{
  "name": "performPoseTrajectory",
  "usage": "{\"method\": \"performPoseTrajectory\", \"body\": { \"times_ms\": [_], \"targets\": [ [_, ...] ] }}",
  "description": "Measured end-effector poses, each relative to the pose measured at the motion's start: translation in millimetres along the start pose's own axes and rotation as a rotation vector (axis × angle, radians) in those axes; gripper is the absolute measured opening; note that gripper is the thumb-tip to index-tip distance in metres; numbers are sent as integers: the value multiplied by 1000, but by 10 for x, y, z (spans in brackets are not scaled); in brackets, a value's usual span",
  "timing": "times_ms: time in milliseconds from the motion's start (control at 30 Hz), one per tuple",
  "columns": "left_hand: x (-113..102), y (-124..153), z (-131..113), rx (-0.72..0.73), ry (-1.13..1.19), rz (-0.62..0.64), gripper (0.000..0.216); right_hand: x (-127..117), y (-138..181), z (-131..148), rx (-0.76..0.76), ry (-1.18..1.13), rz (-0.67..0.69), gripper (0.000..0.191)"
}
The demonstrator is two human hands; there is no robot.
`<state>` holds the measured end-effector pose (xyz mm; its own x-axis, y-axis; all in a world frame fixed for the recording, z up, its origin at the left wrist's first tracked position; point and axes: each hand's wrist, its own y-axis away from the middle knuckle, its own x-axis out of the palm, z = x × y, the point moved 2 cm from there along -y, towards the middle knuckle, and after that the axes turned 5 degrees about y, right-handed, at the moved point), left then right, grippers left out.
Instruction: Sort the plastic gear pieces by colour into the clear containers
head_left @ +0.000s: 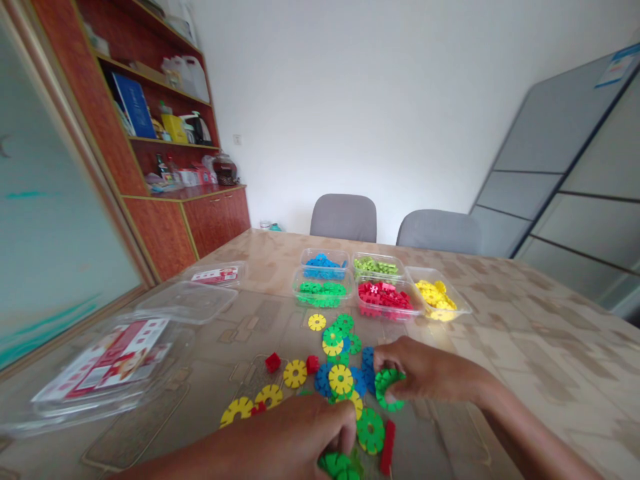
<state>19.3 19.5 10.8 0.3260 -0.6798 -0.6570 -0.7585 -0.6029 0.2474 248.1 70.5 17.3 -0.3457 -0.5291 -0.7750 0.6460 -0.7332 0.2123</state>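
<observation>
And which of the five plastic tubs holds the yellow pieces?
The rightmost tub, beyond the right hand. Its yellow pieces set it apart: the others hold blue pieces, green pieces, light-green pieces and mostly red pieces.

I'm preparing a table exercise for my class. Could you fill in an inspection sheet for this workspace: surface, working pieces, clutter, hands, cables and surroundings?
Surface: brown-and-tan patterned tabletop, pieces lying on it.
Working pieces: green notched plastic discs, yellow notched plastic discs, blue notched plastic discs and red plastic blocks, scattered, some overlapping; five clear plastic tubs holding coloured pieces beyond.
Clutter: clear plastic lids at the left, some with red-and-white labels.
Hands: right hand holds a green disc; left hand is at green pieces by the bottom edge, grip unclear.
Cables: nothing seen.
Surroundings: two grey chairs, reddish-brown wooden cabinet, white wall.
</observation>
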Motion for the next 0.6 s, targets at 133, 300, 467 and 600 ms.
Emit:
{"method": "performPoseTrajectory", "body": {
  "times_ms": [133,300,467,600],
  "targets": [
    [-55,-62,96,-5,142,-50,33,-29,-7,57,-67,-38,-63,17],
    [-199,-222,303,98,405,-264,25,2,-112,159,-177,-273,-196,18],
    [-250,-271,338,159,554,-337,23,142,-250,164,-228,-459,-275,24],
    [-286,-259,313,176,502,-399,22,160,-283,159,-256,-560,-317,28]
  ]
}}
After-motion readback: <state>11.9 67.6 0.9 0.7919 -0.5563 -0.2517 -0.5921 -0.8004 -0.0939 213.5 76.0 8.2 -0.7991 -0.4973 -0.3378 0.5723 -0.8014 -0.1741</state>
